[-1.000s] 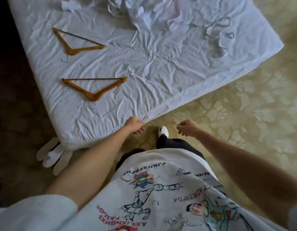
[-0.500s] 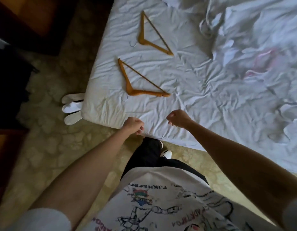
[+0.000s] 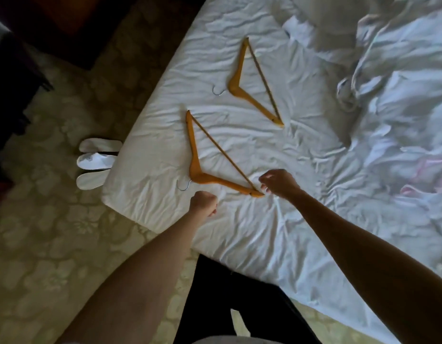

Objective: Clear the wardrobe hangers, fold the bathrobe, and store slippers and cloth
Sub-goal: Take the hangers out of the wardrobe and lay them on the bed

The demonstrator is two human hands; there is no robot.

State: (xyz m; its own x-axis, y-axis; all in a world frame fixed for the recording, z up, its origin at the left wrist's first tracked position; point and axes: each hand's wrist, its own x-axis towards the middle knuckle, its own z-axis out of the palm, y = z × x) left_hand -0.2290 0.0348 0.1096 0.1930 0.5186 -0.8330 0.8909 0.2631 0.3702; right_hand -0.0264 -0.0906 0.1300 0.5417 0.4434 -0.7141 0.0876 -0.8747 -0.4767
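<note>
**Reaching for the near hanger on the bed**

Reaching over the near edge of the bed (image 3: 252, 244), the right hand (image 3: 279, 182) hovered with fingers loosely spread at the tip of the near hanger (image 3: 197, 170); contact could not be confirmed and nothing was held. The left hand (image 3: 204, 202) was curled into a fist, empty, just short of that hanger's hook.

Handling: both hangers looked wooden, rigid and light, with a thin crossbar and a small metal hook. The angled shoulder near the hook appeared the soundest place to grip; the crossbar seemed weaker.

Location: the near hanger lay by the bed's near left corner; the second hanger (image 3: 242, 80) lay further in along the left edge, well apart from it.

Surroundings: white slippers (image 3: 96, 161) sat on the patterned floor (image 3: 46, 244), against the left corner of the bed. A crumpled white heap of cloth (image 3: 388, 95) covered the right side, possibly the bathrobe. Nothing lay between the hands and the near hanger.
</note>
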